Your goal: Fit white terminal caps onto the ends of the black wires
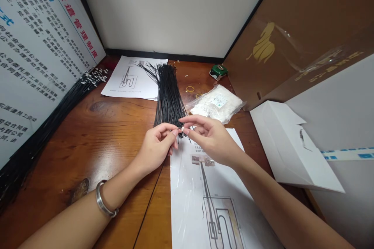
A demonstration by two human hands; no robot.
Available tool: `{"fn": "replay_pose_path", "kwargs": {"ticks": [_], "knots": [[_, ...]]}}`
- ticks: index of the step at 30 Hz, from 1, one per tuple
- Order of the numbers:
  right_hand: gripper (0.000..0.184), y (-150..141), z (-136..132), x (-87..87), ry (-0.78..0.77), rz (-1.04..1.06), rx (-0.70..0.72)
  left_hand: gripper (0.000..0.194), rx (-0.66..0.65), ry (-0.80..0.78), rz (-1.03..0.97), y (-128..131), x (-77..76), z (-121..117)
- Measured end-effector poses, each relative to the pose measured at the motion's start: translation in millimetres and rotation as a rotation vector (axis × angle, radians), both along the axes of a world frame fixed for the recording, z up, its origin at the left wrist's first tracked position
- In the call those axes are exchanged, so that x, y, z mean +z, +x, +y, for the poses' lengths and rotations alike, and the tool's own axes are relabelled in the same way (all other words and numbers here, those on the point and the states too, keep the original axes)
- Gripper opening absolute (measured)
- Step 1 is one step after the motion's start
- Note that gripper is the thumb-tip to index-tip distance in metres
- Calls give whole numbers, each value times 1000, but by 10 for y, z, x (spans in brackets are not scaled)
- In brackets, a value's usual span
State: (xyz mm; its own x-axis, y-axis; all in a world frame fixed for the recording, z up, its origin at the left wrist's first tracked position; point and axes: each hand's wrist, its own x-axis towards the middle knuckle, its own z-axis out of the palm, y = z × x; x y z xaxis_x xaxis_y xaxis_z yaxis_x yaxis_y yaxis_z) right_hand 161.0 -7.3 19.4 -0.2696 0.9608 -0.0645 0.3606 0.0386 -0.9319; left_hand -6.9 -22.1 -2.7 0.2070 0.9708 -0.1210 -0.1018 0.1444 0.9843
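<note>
My left hand [157,146] has its thumb and index finger pinched on a thin black wire, whose tip points toward my right hand. Between the thumb and finger of my right hand [214,140] is a small white connector [182,128], meeting the wire tip; how far the wire goes in is too small to tell. Just behind both hands lies a thick bundle of black wires [168,95]. A dark line [149,199] runs down from below my left hand; I cannot tell whether it is the wire or a table seam.
A clear bag of small white parts [220,103] lies behind my right hand. Printed drawings [187,202] lie under my hands and at the back [112,85]. Wires with white ends [70,97] line the left panel. A green tape measure [218,71] and white box [286,144] sit right.
</note>
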Motion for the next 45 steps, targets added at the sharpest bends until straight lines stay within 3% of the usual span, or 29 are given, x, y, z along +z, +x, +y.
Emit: {"fn": "replay_pose_path", "kwargs": {"ticks": [4,11,17,29,45], "knots": [[20,1,3,-16,-50,-8,-18,18,-26,21,21,-4,-3,7],[17,-13,27,4,93,-6,40,17,-47,39,22,-17,-10,-2],[22,-10,25,4,-108,93,-81,17,-43,30,44,-18,-21,0],[15,-21,32,48,-217,235,-69,17,-60,51,110,-25,17,-14],[18,-6,33,26,-278,246,-73,19,-67,58,127,-32,3,-12]]}}
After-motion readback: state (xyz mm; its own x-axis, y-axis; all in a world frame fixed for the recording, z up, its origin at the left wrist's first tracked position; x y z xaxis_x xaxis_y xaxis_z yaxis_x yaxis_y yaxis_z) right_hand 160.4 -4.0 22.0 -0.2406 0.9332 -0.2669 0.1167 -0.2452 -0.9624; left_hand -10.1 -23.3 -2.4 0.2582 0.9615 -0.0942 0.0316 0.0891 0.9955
